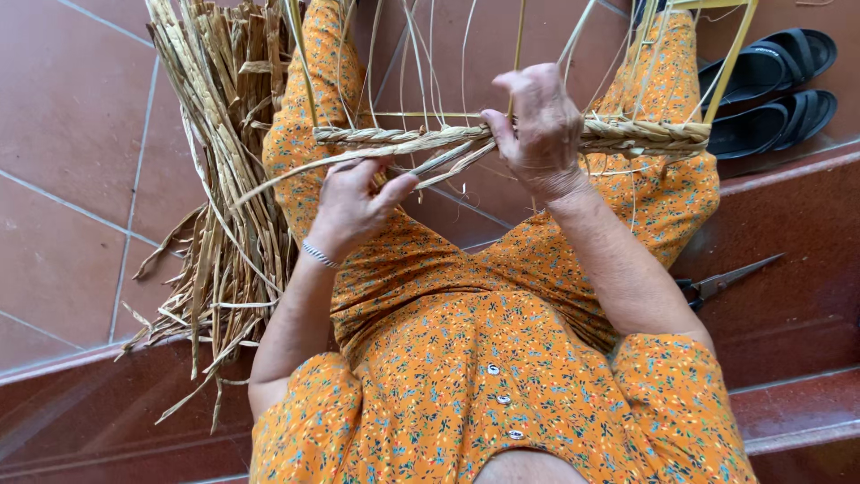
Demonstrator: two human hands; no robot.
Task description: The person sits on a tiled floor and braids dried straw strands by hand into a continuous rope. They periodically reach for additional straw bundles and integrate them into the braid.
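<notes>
A braided straw band (645, 136) runs across a thin yellow frame (727, 63) held over my knees, with several upright strands rising from it. My right hand (536, 127) grips the braid near its middle, fingers closed around it. My left hand (356, 202) sits just below and to the left, pinching loose dried straw strips (296, 170) that trail out leftward from the braid. A thin bangle circles my left wrist. Orange flowered clothing covers my lap beneath the work.
A pile of dried straw strips (224, 179) lies on the red tiled floor at my left. Scissors (726, 280) rest on the step at my right. Black sandals (775, 85) sit at the upper right.
</notes>
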